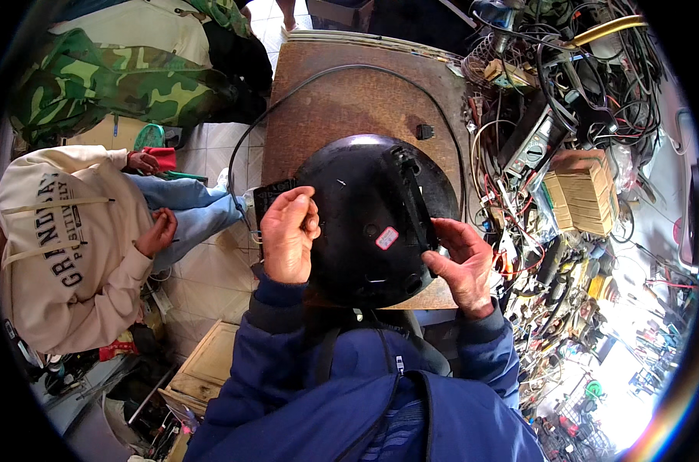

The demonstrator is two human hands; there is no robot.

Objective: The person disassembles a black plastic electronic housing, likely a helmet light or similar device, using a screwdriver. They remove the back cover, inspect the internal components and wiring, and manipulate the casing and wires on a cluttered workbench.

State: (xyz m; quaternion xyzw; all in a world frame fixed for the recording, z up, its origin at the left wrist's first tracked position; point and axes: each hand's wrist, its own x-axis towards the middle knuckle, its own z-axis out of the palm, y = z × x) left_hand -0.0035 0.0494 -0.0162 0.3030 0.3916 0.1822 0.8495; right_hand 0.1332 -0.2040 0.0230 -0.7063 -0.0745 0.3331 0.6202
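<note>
A large, round, glossy black appliance body (349, 254) lies on the brown wooden table, its exact kind unclear. Across its right half runs a long black bar-like handle (413, 192), and a small pink-edged white label (386, 239) sticks to its surface. My right hand (465, 266) closes thumb and fingers about the bar's near end. At the appliance's left side, my left hand (289, 235) is raised with thumb and forefinger pinched and the other fingers curled; whatever it may hold is too small to name. Beyond that hand is a dark boxy part (271, 194), partly hidden.
A black cable (342, 68) loops over the table (311, 108), near a small black block (424, 132). Wires, tools, a multimeter (533, 150) and a cardboard box (584, 192) crowd the right. A seated person in a cream hoodie (72, 246) is at the left.
</note>
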